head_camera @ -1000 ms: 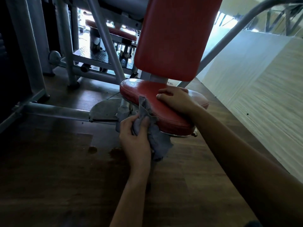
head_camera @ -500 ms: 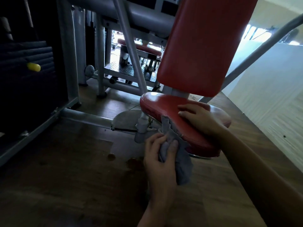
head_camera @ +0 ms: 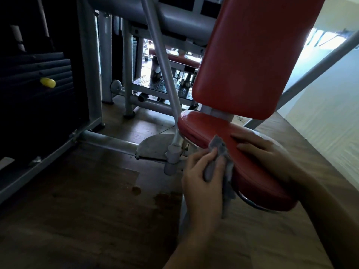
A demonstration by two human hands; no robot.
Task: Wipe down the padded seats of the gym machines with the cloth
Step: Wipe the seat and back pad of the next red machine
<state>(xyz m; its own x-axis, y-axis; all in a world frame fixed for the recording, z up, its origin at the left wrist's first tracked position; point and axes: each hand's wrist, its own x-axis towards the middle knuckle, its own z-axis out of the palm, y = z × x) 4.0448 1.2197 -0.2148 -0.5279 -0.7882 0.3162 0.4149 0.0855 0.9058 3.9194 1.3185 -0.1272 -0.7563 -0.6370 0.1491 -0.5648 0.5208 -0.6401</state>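
While the left hand (head_camera: 204, 177) grips the cloth (head_camera: 221, 158) against the seat's (head_camera: 209, 129) front edge, the right hand (head_camera: 266, 152) rests flat on top; its fingers lie spread.

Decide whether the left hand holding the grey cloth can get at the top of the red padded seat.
Probably yes: the left hand grips the grey cloth at the side edge of the red padded seat, whose far top lies bare. The right hand covers the nearer part.
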